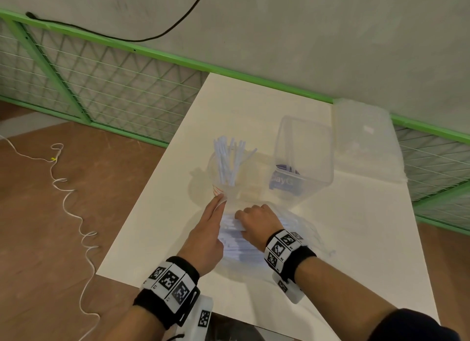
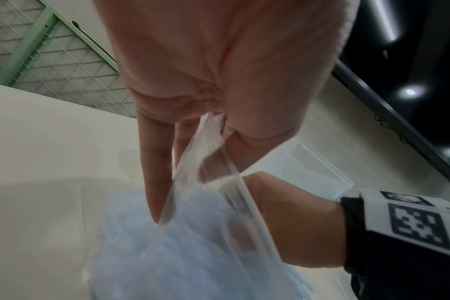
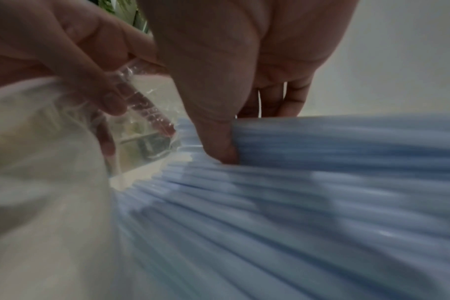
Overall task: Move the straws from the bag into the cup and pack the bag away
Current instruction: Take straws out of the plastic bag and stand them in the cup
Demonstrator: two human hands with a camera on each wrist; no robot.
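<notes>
A clear plastic bag of pale blue straws lies on the white table just in front of me. My left hand pinches the bag's open rim between thumb and fingers and holds the mouth apart. My right hand reaches inside the bag. Its thumb and curled fingers grip a bunch of the straws. Just beyond the hands stands a clear cup with several straws upright in it.
A clear square container with a blue-labelled item inside stands right of the cup, and its lid lies behind it. A green mesh fence runs along the far side. The table's left edge drops to a brown floor with a white cord.
</notes>
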